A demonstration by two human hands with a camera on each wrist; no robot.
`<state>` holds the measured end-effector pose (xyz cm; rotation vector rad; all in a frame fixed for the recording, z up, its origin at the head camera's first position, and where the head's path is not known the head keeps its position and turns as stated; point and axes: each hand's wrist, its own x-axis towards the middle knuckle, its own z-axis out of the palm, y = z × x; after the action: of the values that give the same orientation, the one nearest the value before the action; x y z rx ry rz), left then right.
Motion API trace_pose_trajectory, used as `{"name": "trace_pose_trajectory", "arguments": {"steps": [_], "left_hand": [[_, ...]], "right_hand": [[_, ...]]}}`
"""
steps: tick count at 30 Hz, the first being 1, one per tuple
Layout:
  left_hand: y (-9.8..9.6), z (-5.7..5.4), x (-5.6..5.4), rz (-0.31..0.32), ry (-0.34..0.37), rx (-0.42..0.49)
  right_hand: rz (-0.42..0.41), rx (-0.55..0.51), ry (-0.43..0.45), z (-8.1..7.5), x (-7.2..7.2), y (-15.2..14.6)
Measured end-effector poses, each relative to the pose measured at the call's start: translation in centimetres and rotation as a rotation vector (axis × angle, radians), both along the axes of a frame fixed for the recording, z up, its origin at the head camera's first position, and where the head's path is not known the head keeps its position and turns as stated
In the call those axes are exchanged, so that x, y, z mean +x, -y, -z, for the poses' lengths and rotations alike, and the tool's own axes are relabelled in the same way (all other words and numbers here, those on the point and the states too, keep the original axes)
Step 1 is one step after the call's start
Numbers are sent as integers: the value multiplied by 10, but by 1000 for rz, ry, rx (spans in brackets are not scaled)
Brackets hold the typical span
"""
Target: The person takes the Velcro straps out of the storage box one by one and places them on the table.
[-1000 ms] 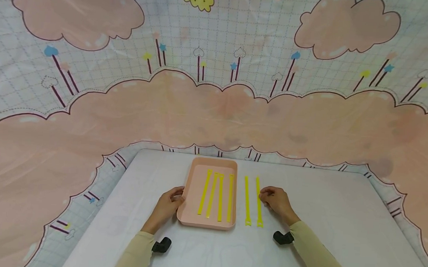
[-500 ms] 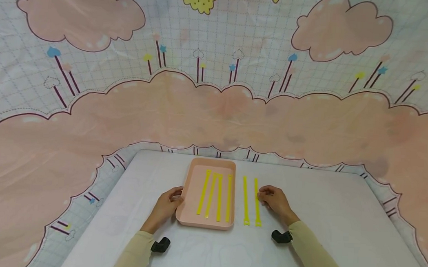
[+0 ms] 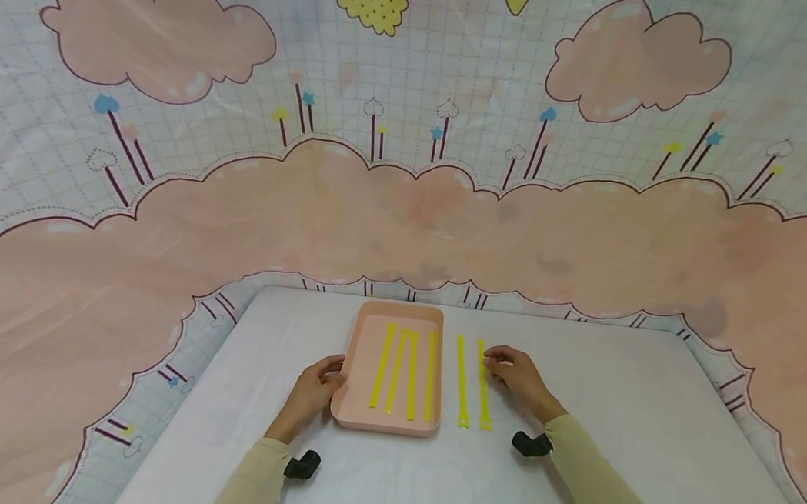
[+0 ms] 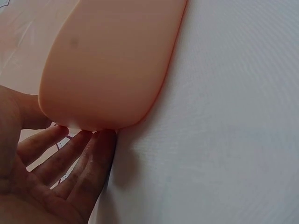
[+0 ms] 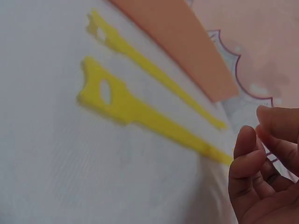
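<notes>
In the head view, my left hand grips the left side of a pink tray. The left wrist view shows its fingertips against the tray's outer wall and the thumb by the rim. Several flat yellow cable straps lie inside, side by side. To the tray's right, two more lie on the white table, a nearer strap and a farther strap, each with a slotted, notched head. My right hand has loosely bent fingers over the upper part of the rightmost strap, thumb and forefinger close together.
The white table extends to both sides and in front of the tray. Behind it hangs a cloth backdrop printed with clouds. A black wrist device shows below the left sleeve and another black device below the right.
My right hand has shifted slightly away along the rightmost strap, towards its far end. My left hand stays at the tray. The head view has tilted and turned a little.
</notes>
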<state>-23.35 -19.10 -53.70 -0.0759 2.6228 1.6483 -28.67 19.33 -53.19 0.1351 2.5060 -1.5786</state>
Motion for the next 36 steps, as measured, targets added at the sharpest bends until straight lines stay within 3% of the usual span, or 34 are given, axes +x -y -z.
{"name": "trace_pose_trajectory", "arguments": {"steps": [18,36], "left_hand": [[-1,0,0,4,-27,-27],[0,0,3,10,-50,0]], "right_hand": [[-124,-134,-157,-57,19,37],[-200,-191,-248,-74,31,65]]}}
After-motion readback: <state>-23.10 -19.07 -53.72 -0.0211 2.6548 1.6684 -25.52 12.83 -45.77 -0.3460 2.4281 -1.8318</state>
